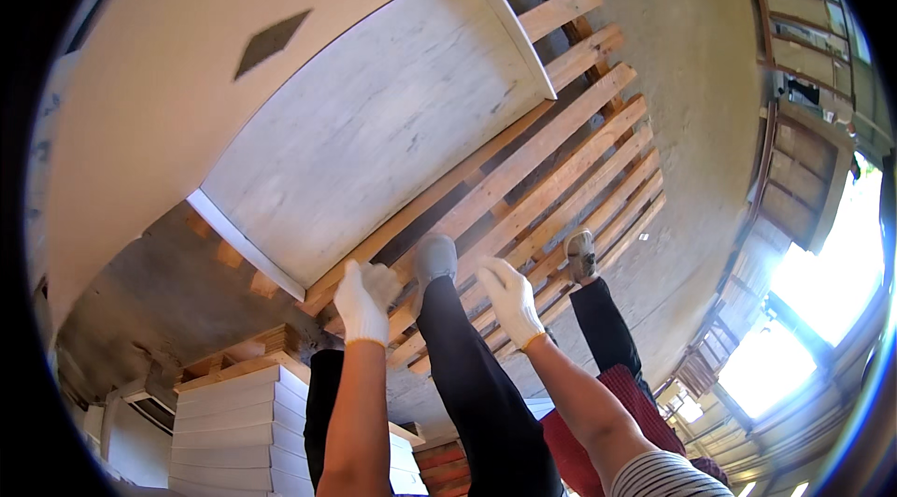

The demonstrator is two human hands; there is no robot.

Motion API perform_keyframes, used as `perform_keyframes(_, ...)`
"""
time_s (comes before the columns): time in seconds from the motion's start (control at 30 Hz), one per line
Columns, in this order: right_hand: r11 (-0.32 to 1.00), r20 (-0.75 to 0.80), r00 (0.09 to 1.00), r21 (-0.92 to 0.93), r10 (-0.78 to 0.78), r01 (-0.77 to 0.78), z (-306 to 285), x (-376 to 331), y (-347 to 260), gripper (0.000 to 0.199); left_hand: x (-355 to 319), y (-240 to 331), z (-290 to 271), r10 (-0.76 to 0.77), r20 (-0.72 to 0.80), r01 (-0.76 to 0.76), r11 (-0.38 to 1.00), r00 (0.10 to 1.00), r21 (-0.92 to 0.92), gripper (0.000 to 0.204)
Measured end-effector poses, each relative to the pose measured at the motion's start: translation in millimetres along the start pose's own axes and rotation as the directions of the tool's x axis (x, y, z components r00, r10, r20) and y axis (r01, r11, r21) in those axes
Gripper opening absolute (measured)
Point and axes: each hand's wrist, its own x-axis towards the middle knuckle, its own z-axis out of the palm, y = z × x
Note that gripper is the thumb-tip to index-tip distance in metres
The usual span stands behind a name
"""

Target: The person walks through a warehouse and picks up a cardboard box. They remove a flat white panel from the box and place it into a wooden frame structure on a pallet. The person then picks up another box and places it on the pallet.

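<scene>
Both my hands wear white knitted gloves and hang above the wooden pallet (581, 172). My left hand (363, 299) is near the front corner of a shallow, grey-white panel (374, 114) with white raised edges, lying on the slats. Its fingers look apart, smeared slightly by motion, with nothing visible in them. To its right, my right hand (509, 299) is over the slats, fingers stretched forward and somewhat blurred, nothing seen in it. Neither hand visibly touches the panel. A large beige board (177, 77) with a dark diamond-shaped mark or opening covers the panel's far left side.
Between my hands a grey shoe (435, 257) rests on the pallet; another shoe (580, 256) is at its right edge. A stack of white boxes or panels (224, 432) stands lower left. Concrete floor (696, 123) extends right, towards metal racks (804, 11) and bright windows.
</scene>
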Motion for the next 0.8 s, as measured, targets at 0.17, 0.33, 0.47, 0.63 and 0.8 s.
perform_keyframes(0.17,0.983,0.067,0.982,0.042,0.179,-0.182,-3.2,-61.3,10.4,0.027,-86.8,-24.8,-34.8,-0.189,0.022,0.18,0.961,0.982,0.21,0.025)
perform_keyframes(0.33,0.985,0.113,0.98,0.035,0.166,-0.171,-16.9,-109.1,-1.5,0.028,-158.8,-22.2,-73.6,-0.174,-0.081,0.183,0.717,0.981,0.672,0.031)
perform_keyframes(0.47,0.96,0.115,0.967,0.136,0.229,-0.243,-22.3,-144.1,-7.5,0.028,-209.8,-2.3,-109.0,-0.181,-0.064,0.153,0.531,0.981,0.834,0.04)
perform_keyframes(0.63,0.991,0.027,0.993,-0.074,-0.113,0.115,-22.5,-189.4,-25.9,0.025,-266.8,37.6,-140.0,-0.081,0.042,0.011,0.564,0.996,0.826,0.035)
perform_keyframes(0.8,0.925,0.123,0.99,0.362,0.075,-0.115,-22.7,-222.3,-87.4,0.028,-326.5,93.9,-142.5,0.233,0.271,-0.321,0.215,0.934,0.922,0.049)
